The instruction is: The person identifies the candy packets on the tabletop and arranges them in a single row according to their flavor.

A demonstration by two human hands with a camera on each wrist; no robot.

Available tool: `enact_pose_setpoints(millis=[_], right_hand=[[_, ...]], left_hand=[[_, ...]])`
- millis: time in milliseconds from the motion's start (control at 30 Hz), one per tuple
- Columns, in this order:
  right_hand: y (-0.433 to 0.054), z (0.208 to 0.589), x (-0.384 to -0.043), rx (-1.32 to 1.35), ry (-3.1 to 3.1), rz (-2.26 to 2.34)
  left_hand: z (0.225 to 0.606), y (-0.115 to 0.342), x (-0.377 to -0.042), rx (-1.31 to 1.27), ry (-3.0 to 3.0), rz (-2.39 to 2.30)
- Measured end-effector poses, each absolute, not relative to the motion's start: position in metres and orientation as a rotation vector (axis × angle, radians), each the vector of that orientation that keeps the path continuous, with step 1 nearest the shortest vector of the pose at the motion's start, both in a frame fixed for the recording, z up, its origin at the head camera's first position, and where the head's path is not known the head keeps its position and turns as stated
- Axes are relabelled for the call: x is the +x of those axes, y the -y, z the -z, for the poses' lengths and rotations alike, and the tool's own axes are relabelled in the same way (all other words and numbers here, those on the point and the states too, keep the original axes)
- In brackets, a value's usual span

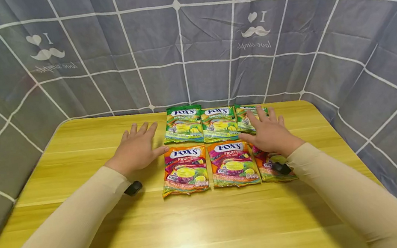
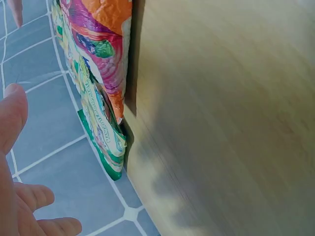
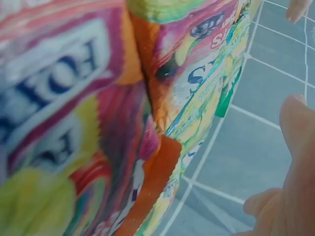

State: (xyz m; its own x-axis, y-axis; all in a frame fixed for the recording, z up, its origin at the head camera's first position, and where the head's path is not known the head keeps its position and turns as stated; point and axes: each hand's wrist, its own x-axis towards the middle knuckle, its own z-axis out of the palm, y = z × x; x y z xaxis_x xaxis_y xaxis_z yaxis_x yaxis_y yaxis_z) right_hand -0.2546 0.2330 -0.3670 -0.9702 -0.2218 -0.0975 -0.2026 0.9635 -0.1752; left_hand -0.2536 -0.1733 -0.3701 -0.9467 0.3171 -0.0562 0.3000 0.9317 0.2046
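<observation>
Two rows of Fox's candy bags lie face up on the wooden table. The back row has a left green bag (image 1: 183, 124), a middle green bag (image 1: 219, 124) and a right green bag (image 1: 243, 120). In front are a left orange-and-purple bag (image 1: 184, 170), a middle one and a right orange-and-purple bag (image 1: 269, 165). My left hand (image 1: 136, 149) is just left of the rows, fingers spread, holding nothing. Over the right-hand bags, my right hand (image 1: 271, 132) spreads its fingers and partly hides both; it grips nothing, and in the right wrist view it appears apart from them.
The wooden table (image 1: 162, 242) has rounded back corners. A grey curtain (image 1: 154, 40) with white grid lines hangs behind and along both sides of it. A dark wrist device (image 1: 133, 189) sits under the left cuff, and another (image 1: 281, 168) under the right.
</observation>
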Motion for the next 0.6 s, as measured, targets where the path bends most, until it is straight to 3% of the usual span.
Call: enact_pose_setpoints(millis=[600], right_hand=[[-0.157, 0.369, -0.299, -0.523, -2.899, 0.398]], left_hand=[[0.378, 0.159, -0.294, 0.351, -2.909, -0.46]])
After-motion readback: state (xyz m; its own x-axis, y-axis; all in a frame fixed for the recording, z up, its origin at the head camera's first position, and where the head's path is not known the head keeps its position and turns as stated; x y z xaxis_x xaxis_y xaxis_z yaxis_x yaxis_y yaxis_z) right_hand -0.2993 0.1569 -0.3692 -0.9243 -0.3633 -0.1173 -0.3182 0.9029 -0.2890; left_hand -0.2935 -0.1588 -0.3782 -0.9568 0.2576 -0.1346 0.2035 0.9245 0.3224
